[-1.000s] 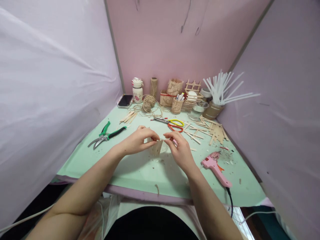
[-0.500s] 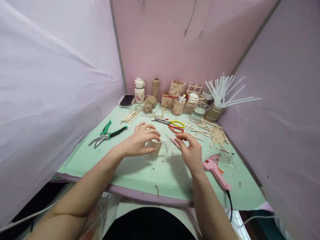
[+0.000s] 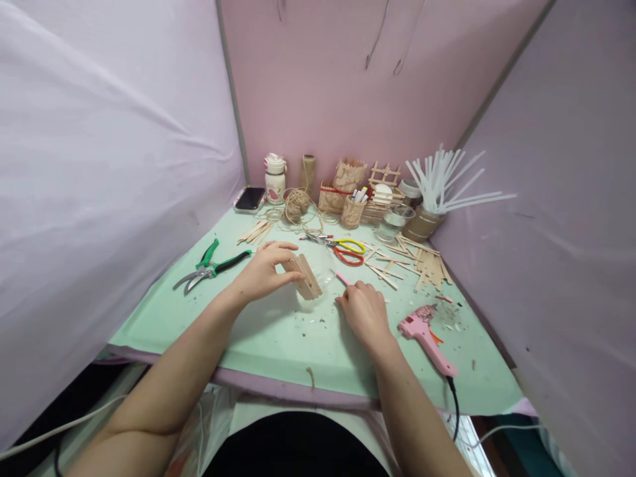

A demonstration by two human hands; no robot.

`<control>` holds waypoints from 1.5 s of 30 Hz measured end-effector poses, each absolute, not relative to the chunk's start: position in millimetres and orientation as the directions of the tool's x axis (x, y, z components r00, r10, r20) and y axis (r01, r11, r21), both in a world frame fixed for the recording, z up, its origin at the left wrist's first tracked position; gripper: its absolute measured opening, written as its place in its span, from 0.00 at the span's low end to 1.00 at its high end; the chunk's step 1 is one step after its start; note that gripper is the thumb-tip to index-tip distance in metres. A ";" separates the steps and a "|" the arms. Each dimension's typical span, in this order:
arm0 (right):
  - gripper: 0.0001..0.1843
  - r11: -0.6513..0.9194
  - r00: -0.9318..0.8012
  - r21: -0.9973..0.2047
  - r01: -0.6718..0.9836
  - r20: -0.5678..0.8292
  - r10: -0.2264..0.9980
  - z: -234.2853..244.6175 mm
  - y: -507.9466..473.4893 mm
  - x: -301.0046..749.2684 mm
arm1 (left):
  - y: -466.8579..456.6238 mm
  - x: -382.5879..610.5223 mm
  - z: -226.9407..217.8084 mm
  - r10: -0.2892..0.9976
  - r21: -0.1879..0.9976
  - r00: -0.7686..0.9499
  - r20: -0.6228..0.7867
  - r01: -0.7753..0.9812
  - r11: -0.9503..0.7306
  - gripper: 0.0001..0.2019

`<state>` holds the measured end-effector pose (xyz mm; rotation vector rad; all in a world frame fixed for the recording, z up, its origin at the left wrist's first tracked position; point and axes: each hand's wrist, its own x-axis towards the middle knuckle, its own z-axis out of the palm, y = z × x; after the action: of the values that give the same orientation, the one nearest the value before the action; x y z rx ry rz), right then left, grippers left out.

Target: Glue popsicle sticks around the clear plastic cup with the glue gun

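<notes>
My left hand [image 3: 272,270] is closed round a clear plastic cup [image 3: 325,263] tipped on its side, its mouth toward the back right. Short flat wooden strips [image 3: 309,278] run side by side along the cup's wall, with my thumb and fingers against them. On the table to the right rests my right hand [image 3: 365,311], fingers curled down and together. From beneath its knuckles a slim pink craft knife [image 3: 342,278] sticks out to the upper left; whether the fingers grip it is hidden. The right thumb and fingertip meet low at the mat, and what lies between them cannot be made out.
A pink glue gun [image 3: 427,341] lies right of my right arm. Green-handled pruning shears [image 3: 211,268] lie left. Scissors [image 3: 350,248], wooden sticks [image 3: 432,265], a twine ball [image 3: 297,204], a water glass [image 3: 394,222] and white glue sticks [image 3: 440,179] stand or lie behind.
My left hand has lifted and turned the cup so that its wooden strips show. My right hand, which held the pink knife raised, has come down to the table with fingers curled.
</notes>
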<state>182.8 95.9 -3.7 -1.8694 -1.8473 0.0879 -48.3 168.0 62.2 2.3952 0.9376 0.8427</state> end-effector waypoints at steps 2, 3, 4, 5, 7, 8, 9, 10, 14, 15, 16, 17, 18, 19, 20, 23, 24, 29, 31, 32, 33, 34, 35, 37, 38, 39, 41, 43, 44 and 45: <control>0.13 0.042 0.079 -0.372 0.927 0.303 0.950 -6.7 96.4 178.5 | 169.3 -49.8 58.1 0.788 0.671 0.475 0.392 0.438 -0.598 0.12; 0.13 0.040 0.080 -0.366 0.930 0.308 0.948 -7.3 96.2 177.8 | 169.5 -49.8 55.9 0.820 0.712 0.425 0.384 0.429 -0.555 0.12; 0.13 0.039 0.083 -0.363 0.931 0.315 0.946 -7.3 95.7 178.1 | 169.4 -49.3 53.7 0.849 0.749 0.380 0.368 0.419 -0.512 0.12; 0.13 0.038 0.089 -0.364 0.931 0.325 0.942 -6.7 95.1 179.1 | 168.9 -48.5 51.7 0.872 0.783 0.342 0.349 0.405 -0.472 0.12; 0.12 0.039 0.104 -0.378 0.925 0.352 0.930 -3.6 93.6 181.8 | 167.2 -45.8 47.8 0.903 0.831 0.290 0.318 0.372 -0.412 0.12; 0.11 0.043 0.113 -0.391 0.919 0.368 0.923 -1.2 92.7 182.9 | 166.0 -44.2 45.8 0.911 0.847 0.275 0.306 0.357 -0.393 0.12; 0.10 0.052 0.121 -0.408 0.912 0.386 0.915 1.8 91.8 183.3 | 164.7 -42.5 43.5 0.918 0.861 0.266 0.295 0.343 -0.376 0.12; 0.09 0.067 0.123 -0.425 0.902 0.405 0.906 5.3 90.8 182.8 | 163.3 -40.7 41.2 0.925 0.874 0.256 0.282 0.330 -0.358 0.12; 0.08 0.205 0.123 -0.533 0.821 0.516 0.848 21.6 87.3 169.4 | 157.0 -33.0 31.7 0.958 0.920 0.184 0.220 0.287 -0.267 0.13; 0.08 0.262 0.131 -0.573 0.777 0.553 0.823 25.2 87.0 163.7 | 155.2 -31.1 29.9 0.961 0.928 0.174 0.214 0.273 -0.255 0.13; 0.08 0.317 0.142 -0.607 0.729 0.587 0.797 28.3 87.0 157.5 | 153.4 -29.2 28.4 0.962 0.934 0.171 0.212 0.256 -0.251 0.13; 0.08 0.363 0.154 -0.632 0.685 0.613 0.775 30.5 87.5 151.2 | 151.5 -27.5 27.1 0.961 0.938 0.173 0.214 0.238 -0.252 0.12; 0.07 0.394 0.166 -0.649 0.651 0.628 0.760 31.9 88.4 145.0 | 149.7 -25.9 26.1 0.959 0.941 0.179 0.222 0.218 -0.258 0.12; 0.07 0.406 0.177 -0.660 0.632 0.633 0.753 32.3 89.8 139.3 | 148.0 -24.4 25.0 0.955 0.942 0.183 0.233 0.199 -0.269 0.12; 0.06 0.411 0.189 -0.670 0.619 0.635 0.749 31.9 91.3 134.2 | 146.4 -23.1 23.9 0.951 0.942 0.186 0.248 0.183 -0.281 0.11; 0.04 0.422 0.224 -0.695 0.582 0.636 0.739 27.2 95.8 124.0 | 142.9 -20.1 19.5 0.936 0.935 0.187 0.298 0.142 -0.326 0.10; 0.04 0.427 0.230 -0.696 0.578 0.641 0.732 25.2 96.8 122.1 | 142.3 -19.4 17.7 0.932 0.932 0.185 0.310 0.133 -0.337 0.10; 0.04 0.408 0.244 -0.655 0.636 0.673 0.699 18.0 97.5 119.8 | 141.3 -17.2 10.2 0.922 0.918 0.166 0.350 0.132 -0.373 0.08; 0.04 0.400 0.250 -0.648 0.649 0.677 0.692 16.9 96.6 119.4 | 141.0 -17.0 9.1 0.913 0.906 0.159 0.376 0.145 -0.398 0.07; 0.04 0.402 0.254 -0.649 0.646 0.679 0.688 16.6 96.0 119.0 | 140.7 -16.9 9.0 0.907 0.898 0.156 0.392 0.150 -0.414 0.07; 0.04 0.407 0.257 -0.652 0.640 0.681 0.686 16.4 95.4 118.4 | 140.5 -16.8 9.0 0.899 0.889 0.156 0.409 0.155 -0.432 0.07; 0.04 0.412 0.259 -0.655 0.633 0.681 0.685 16.3 94.7 117.8 | 140.2 -16.7 9.2 0.890 0.878 0.156 0.427 0.162 -0.450 0.06; 0.04 0.416 0.261 -0.658 0.628 0.681 0.684 16.3 94.0 117.1 | 139.9 -16.5 9.3 0.881 0.866 0.155 0.447 0.172 -0.470 0.06; 0.04 0.414 0.258 -0.658 0.629 0.679 0.687 16.2 92.9 115.6 | 139.4 -16.1 9.4 0.861 0.838 0.141 0.488 0.201 -0.507 0.05; 0.04 0.412 0.256 -0.656 0.633 0.679 0.688 16.1 92.5 115.0 | 139.2 -16.0 9.3 0.853 0.824 0.130 0.506 0.219 -0.522 0.04; 0.04 0.410 0.254 -0.652 0.637 0.681 0.687 16.0 92.2 114.5 | 138.9 -15.9 9.2 0.845 0.812 0.120 0.521 0.236 -0.534 0.04; 0.04 0.408 0.252 -0.645 0.646 0.685 0.683 15.6 92.1 113.8 | 138.0 -15.8 9.2 0.831 0.788 0.126 0.542 0.266 -0.555 0.04; 0.04 0.411 0.248 -0.637 0.653 0.692 0.678 15.1 92.3 113.7 | 136.8 -15.7 9.7 0.820 0.770 0.148 0.553 0.286 -0.571 0.05; 0.04 0.414 0.245 -0.631 0.656 0.697 0.674 14.9 92.5 113.8 | 136.1 -15.6 10.1 0.816 0.763 0.157 0.556 0.292 -0.576 0.05; 0.04 0.419 0.242 -0.624 0.660 0.704 0.668 14.7 92.6 114.0 | 135.5 -15.4 10.5 0.814 0.759 0.164 0.558 0.295 -0.580 0.05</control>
<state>114.0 92.6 14.7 -1.2631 -1.4426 0.0084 -15.4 135.5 10.5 1.9635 1.0465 1.4152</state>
